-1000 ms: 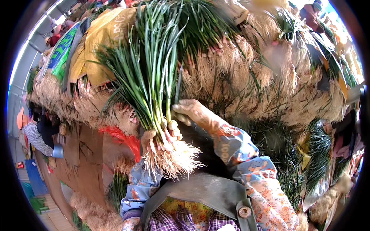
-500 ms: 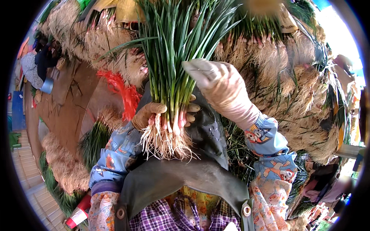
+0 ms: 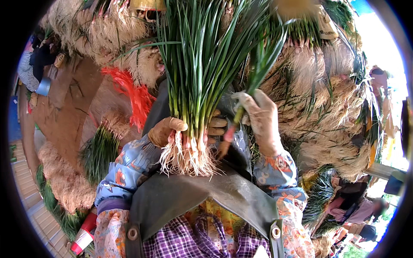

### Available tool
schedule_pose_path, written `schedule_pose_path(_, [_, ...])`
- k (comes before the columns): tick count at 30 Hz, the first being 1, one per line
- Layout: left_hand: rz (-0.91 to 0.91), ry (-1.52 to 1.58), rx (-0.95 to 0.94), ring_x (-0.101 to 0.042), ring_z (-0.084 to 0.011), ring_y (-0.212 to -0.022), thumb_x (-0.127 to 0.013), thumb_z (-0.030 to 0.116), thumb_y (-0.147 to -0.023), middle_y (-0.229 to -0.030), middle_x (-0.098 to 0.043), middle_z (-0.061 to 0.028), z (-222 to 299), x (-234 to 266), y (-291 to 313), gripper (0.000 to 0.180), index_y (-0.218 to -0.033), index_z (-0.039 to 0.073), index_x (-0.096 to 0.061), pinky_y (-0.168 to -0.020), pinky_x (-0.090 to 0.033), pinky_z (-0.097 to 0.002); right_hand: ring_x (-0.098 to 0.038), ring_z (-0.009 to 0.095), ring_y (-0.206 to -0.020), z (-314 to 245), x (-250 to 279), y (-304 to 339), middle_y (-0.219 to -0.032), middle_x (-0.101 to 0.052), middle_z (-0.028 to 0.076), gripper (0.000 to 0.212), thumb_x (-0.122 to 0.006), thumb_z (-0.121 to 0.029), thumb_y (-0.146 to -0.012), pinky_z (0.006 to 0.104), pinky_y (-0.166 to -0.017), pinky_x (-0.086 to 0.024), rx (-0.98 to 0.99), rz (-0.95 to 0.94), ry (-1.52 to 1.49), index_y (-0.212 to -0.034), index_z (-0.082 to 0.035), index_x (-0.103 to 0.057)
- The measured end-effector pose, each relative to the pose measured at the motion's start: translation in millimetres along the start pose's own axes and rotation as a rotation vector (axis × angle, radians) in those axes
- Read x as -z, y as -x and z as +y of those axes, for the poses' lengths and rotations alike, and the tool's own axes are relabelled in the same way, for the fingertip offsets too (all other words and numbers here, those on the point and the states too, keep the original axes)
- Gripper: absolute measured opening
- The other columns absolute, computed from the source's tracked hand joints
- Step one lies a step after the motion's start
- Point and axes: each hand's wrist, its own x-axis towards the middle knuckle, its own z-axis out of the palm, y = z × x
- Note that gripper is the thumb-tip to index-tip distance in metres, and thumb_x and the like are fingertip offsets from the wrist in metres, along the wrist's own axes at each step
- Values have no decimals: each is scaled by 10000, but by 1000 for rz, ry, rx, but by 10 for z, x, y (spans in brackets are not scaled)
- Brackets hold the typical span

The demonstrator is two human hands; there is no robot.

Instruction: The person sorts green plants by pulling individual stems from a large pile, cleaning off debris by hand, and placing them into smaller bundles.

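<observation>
- Heaps of rooted green plants (image 3: 318,129) fill the far side and the right, while brown floor (image 3: 60,116) shows at left.
- Upright before the dark apron (image 3: 206,189), in the middle of the scene, is a leafy bunch (image 3: 195,86), roots near and leaf tips far.
- Left hand (image 3: 165,130) is closed around the bunch just above the roots, thumb on one side and fingertips showing on the other.
- Right hand (image 3: 263,122), just right of the bunch, has its fingers closed on a single stalk (image 3: 229,134), which tilts and is blurred.
- Handling, as a judgement: one stalk should be light, the whole bunch somewhat heavier; pale bases look firm and possibly slick, leaves bendy and easily creased, roots fine and apt to snag or snap.
- Best hold is likely the firm stems just above the pink bases, gripped without crushing.
- Containers: a blue-grey bucket (image 3: 44,88) stands far left beside a crouching co-worker (image 3: 28,72); its contents cannot be made out.
- Red plastic (image 3: 131,96) lies left of the bunch.
</observation>
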Motion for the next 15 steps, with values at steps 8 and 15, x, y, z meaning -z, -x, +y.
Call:
schedule_pose_path(8, [116, -200, 97, -612, -313, -866, -642, 291, -611, -1010, -593, -264, -30, 250, 35, 602, -1080, -76, -552, -859, -469, -335, -532, 76, -482, -451, -359, 197, -615, -549, 34, 194, -538, -180, -888, 220, -400, -431, 92, -83, 209, -826, 5, -546])
schedule_pose_path(15, [115, -273, 10, -613, -298, -858, -628, 274, -702, -1011, -591, -227, 5, 45, 39, 615, -1160, -103, -466, -849, -471, -313, -542, 113, -498, -98, -655, 44, -664, -577, 93, 215, -532, -175, -885, 257, -463, -440, 27, -217, 92, -1014, -4, -517])
